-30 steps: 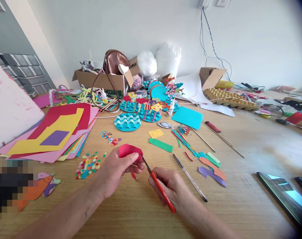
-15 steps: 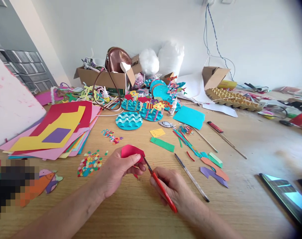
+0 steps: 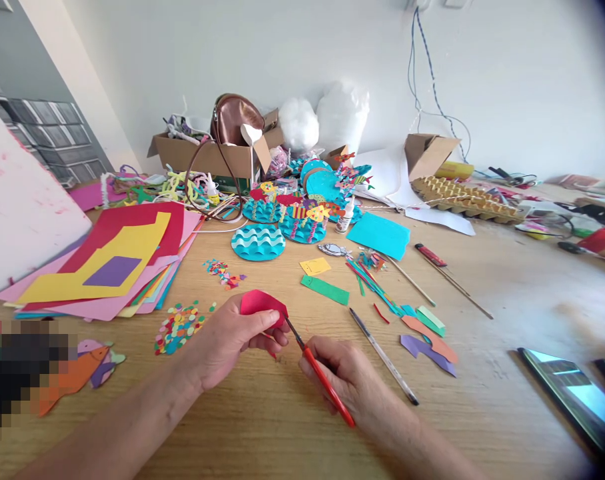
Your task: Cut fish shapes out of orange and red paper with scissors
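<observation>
Near the front edge of a wooden craft table (image 3: 507,280), the person's left hand (image 3: 232,343) pinches a curved red paper piece (image 3: 260,303), lifted just off the wood so the blades can reach it. The right hand (image 3: 342,373) is closed round red-handled scissors (image 3: 320,373), tips touching the paper's lower right edge (blades look nearly shut). A pen (image 3: 382,357) lies just beside, confetti dots (image 3: 180,327) to the left. Vs. half a sec. earlier: hands and paper barely moved.

On the table (image 3: 507,300), the paper stack (image 3: 107,267) lies left, the pen (image 3: 382,357) right of the hands, cardboard box (image 3: 207,157) behind.
</observation>
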A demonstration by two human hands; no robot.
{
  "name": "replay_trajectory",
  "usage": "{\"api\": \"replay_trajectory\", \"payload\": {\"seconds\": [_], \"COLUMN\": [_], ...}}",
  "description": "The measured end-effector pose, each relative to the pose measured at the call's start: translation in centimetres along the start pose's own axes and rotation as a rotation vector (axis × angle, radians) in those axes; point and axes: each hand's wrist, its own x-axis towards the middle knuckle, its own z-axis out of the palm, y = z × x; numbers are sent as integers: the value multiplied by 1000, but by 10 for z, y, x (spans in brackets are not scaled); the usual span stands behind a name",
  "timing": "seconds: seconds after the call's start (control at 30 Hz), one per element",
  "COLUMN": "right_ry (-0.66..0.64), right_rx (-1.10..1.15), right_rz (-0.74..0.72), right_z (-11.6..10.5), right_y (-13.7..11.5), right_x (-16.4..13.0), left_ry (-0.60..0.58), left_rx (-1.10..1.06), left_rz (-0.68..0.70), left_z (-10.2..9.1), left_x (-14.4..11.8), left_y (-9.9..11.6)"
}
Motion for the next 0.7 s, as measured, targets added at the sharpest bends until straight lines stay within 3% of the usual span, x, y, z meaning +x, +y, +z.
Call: {"api": "replay_trajectory", "payload": {"seconds": [0.7], "right_ry": [-48], "right_rx": [59], "right_rz": [29], "right_z": [1], "right_y": [0], "right_x": [-1], "left_ry": [-30], "left_rx": [47], "left_rz": [7], "left_z": [2], "left_x": [0], "left_y": [0]}}
